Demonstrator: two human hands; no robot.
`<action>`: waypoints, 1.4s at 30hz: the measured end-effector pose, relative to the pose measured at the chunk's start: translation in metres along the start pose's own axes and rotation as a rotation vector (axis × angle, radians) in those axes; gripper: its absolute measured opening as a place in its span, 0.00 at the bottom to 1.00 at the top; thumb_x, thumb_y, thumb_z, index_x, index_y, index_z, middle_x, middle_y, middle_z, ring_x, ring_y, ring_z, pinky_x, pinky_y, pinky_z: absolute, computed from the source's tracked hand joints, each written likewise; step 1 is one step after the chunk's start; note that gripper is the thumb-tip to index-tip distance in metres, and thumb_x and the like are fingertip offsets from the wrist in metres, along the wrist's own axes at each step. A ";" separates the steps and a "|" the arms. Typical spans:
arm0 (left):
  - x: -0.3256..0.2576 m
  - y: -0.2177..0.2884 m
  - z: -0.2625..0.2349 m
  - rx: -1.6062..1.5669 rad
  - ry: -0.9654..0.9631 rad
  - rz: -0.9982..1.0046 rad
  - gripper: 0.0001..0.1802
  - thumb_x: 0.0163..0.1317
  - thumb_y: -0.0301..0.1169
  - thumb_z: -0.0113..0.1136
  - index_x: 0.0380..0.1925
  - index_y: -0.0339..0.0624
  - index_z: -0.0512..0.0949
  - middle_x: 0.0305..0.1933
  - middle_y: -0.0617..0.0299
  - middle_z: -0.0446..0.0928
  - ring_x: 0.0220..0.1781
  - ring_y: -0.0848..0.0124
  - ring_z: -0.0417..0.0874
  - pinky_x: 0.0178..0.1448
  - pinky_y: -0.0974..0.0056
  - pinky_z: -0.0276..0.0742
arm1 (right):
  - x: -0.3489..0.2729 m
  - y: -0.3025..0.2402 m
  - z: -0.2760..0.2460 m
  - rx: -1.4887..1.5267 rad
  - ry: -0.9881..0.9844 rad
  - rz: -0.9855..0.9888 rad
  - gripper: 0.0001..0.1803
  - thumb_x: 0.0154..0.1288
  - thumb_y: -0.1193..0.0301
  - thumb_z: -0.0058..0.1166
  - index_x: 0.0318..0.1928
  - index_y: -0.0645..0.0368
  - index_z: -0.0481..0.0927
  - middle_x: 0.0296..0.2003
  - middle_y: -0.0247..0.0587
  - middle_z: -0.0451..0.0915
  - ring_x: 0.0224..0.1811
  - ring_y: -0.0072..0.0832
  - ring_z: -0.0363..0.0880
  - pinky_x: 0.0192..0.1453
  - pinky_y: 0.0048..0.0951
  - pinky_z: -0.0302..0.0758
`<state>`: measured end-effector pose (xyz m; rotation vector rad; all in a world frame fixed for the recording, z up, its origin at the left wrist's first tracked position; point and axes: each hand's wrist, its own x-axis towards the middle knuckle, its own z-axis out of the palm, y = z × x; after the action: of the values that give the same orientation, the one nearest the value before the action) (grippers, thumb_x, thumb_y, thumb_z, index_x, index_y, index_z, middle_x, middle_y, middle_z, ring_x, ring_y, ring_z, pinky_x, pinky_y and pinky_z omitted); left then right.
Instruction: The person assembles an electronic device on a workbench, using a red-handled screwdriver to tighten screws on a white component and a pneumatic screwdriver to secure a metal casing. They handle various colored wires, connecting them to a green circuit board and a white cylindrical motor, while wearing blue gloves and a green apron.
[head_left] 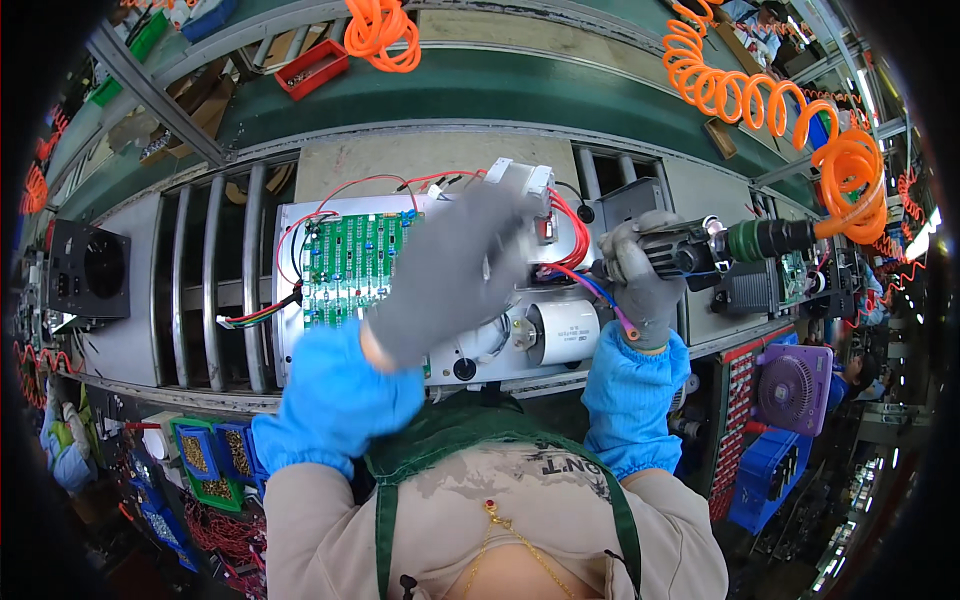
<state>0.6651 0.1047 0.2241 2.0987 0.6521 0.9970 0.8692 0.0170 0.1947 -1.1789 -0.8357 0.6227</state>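
Wiring is already lying across the white chassis (300, 300), its green circuit board (345, 265) and capacitor (560, 332) seated. Left hand (455, 275) is hovering above with fingers spread, gripping nothing; right hand (640, 280) is clenching a black air screwdriver (700, 248) at the chassis edge, so fastening looks unfinished. Grey conveyor bench (130, 340) is carrying it; orange hoses (760, 95) are coiling overhead.

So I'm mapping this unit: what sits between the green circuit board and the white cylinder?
In the head view, the left hand hangs over that stretch between green circuit board and white cylinder.
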 end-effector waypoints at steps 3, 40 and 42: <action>0.058 -0.037 0.005 0.304 0.026 -0.137 0.20 0.63 0.43 0.52 0.43 0.37 0.78 0.38 0.50 0.78 0.43 0.59 0.80 0.46 0.58 0.74 | 0.004 0.002 -0.002 0.067 -0.028 -0.089 0.18 0.50 0.87 0.55 0.43 0.63 0.72 0.28 0.41 0.79 0.28 0.22 0.79 0.34 0.22 0.76; 0.037 -0.013 0.042 0.275 -0.023 -0.092 0.52 0.31 0.42 0.75 0.59 0.35 0.61 0.53 0.44 0.61 0.57 0.50 0.71 0.55 0.56 0.74 | -0.049 -0.045 -0.060 0.027 0.071 -0.179 0.22 0.53 0.86 0.53 0.50 0.62 0.69 0.24 0.43 0.75 0.24 0.27 0.76 0.30 0.29 0.76; 0.020 -0.010 0.046 0.327 0.057 -0.055 0.51 0.32 0.43 0.75 0.58 0.36 0.61 0.52 0.44 0.60 0.57 0.50 0.70 0.55 0.56 0.74 | -0.047 -0.046 -0.058 0.072 0.072 -0.108 0.23 0.51 0.83 0.51 0.50 0.62 0.68 0.24 0.41 0.74 0.23 0.26 0.75 0.32 0.31 0.76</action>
<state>0.7126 0.1073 0.2044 2.3236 0.9504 0.9746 0.8906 -0.0641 0.2193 -1.0780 -0.8040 0.5147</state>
